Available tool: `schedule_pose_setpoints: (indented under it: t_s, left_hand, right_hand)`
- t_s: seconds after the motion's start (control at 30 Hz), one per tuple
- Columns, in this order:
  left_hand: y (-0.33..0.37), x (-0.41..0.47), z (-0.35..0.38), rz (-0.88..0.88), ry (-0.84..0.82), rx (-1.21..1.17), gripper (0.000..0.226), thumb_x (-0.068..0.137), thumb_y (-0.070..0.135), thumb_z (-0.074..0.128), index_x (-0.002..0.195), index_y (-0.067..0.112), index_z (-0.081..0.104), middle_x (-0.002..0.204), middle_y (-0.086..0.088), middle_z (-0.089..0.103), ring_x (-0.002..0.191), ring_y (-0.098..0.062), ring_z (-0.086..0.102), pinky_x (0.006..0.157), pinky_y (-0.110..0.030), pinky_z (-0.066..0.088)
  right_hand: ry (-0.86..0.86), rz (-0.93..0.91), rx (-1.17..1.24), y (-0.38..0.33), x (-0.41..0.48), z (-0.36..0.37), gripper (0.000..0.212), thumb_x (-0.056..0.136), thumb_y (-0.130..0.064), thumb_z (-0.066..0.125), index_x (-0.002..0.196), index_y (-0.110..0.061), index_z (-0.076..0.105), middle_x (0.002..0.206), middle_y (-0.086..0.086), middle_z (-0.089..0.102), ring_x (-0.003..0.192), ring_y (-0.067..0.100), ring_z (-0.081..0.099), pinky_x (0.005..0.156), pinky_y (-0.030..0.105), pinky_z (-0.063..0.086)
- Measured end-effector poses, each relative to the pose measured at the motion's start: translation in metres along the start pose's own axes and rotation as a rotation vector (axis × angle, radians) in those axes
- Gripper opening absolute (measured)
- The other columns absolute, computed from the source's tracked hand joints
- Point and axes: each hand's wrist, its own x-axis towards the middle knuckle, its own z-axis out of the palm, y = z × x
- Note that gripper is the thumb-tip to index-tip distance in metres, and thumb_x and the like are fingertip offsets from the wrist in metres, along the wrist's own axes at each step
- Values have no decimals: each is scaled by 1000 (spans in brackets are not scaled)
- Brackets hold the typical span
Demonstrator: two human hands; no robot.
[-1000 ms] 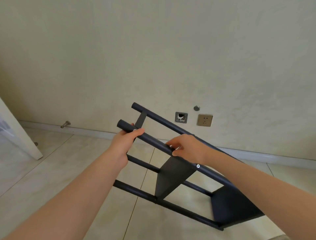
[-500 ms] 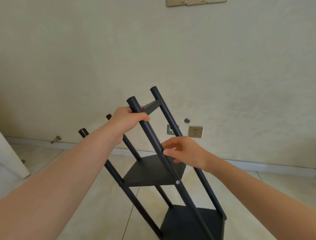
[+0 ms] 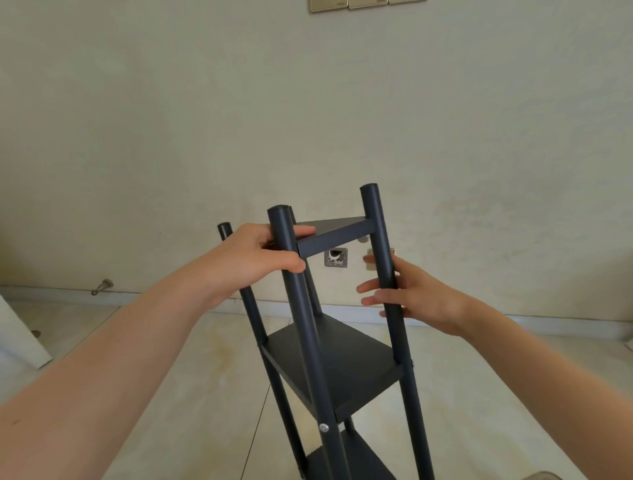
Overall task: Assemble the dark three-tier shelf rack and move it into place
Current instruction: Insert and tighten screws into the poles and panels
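Note:
The dark three-tier shelf rack (image 3: 329, 363) stands almost upright in front of me, its four round posts rising above the top shelf (image 3: 337, 229). My left hand (image 3: 253, 260) grips the near left post just below its cap, thumb across the front. My right hand (image 3: 411, 294) is behind the near right post with its fingers straight and spread, touching the post but not curled round it. The middle shelf and the bottom shelf (image 3: 356, 459) show below; a silver screw head (image 3: 323, 427) sits on the near left post.
A plain wall stands close behind the rack, with an open wall box (image 3: 336, 257) and a socket partly hidden by the right post. Switch plates (image 3: 366, 4) are at the top edge. A door stop (image 3: 102, 286) juts from the skirting at left; a white door edge (image 3: 20, 339) is far left. Tiled floor all around.
The rack has swung from lying tilted to nearly upright. My left hand kept its grip on the post. My right hand let go of the near left post and moved to the right post.

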Motion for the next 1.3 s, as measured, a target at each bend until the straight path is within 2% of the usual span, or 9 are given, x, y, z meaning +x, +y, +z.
schedule_pose_setpoints:
  t_s: [0.17, 0.23, 0.3, 0.4, 0.5, 0.8, 0.9, 1.07, 1.3]
  left_hand:
    - [-9, -17, 8, 96, 304, 93, 42, 82, 16, 76, 104, 51, 64, 99, 39, 61, 87, 30, 51, 70, 7, 33]
    - [-17, -25, 19, 84, 479, 105, 46, 86, 22, 74, 125, 44, 60, 120, 35, 54, 108, 17, 51, 91, -5, 33]
    - [-25, -31, 31, -7, 542, 57, 54, 92, 33, 70, 142, 33, 51, 132, 22, 51, 116, -3, 55, 97, -25, 39]
    - [-33, -32, 44, -102, 493, -160, 30, 96, 43, 61, 117, 21, 67, 110, 5, 74, 95, -17, 73, 89, -41, 57]
    - [-36, -30, 48, -67, 489, -207, 25, 100, 41, 54, 92, 23, 68, 81, 10, 76, 72, -11, 75, 73, -34, 58]
    - [-51, -28, 62, -47, 515, -231, 22, 102, 43, 49, 98, 29, 66, 88, 13, 74, 81, -6, 73, 85, -38, 57]
    - [-53, -29, 69, -40, 504, -213, 22, 102, 43, 47, 101, 30, 64, 96, 12, 72, 89, -9, 72, 87, -37, 57]
    - [-61, -37, 70, -54, 502, -187, 22, 102, 44, 45, 94, 35, 63, 100, 12, 71, 97, -13, 69, 86, -34, 57]
    - [-80, -57, 67, -78, 517, -114, 23, 102, 45, 46, 90, 37, 65, 87, 23, 71, 93, -5, 66, 79, -27, 53]
  right_hand:
    - [-151, 42, 55, -1, -13, -6, 42, 91, -12, 70, 122, -30, 50, 109, 0, 73, 104, 20, 70, 88, 41, 56]
    - [-187, 39, 86, -2, -16, -2, 41, 92, -11, 69, 123, -28, 48, 110, 2, 73, 105, 21, 70, 84, 38, 56]
    - [-177, 21, 115, -1, -19, 4, 39, 92, -10, 68, 122, -26, 47, 110, 3, 73, 105, 23, 70, 82, 38, 56]
    - [-87, -16, 143, 3, -25, 14, 37, 91, -8, 68, 119, -24, 49, 105, 3, 74, 100, 22, 72, 83, 42, 56]
    - [6, -55, 146, 7, -32, 23, 36, 90, -8, 69, 117, -26, 52, 99, 1, 73, 95, 20, 72, 77, 38, 59]
    - [144, -77, 93, 18, -53, 45, 35, 89, -11, 72, 111, -29, 52, 92, -3, 71, 92, 18, 71, 72, 25, 57]
    - [170, -68, 41, 19, -59, 44, 35, 88, -11, 72, 111, -28, 51, 92, -3, 71, 92, 19, 70, 76, 29, 60]
    - [149, -59, -55, 18, -63, 48, 39, 85, -9, 75, 111, -27, 52, 96, 1, 72, 95, 19, 70, 89, 39, 59]
    - [49, -50, -121, 21, -69, 53, 29, 84, -6, 75, 102, -20, 58, 95, -1, 75, 91, 14, 72, 86, 31, 59]
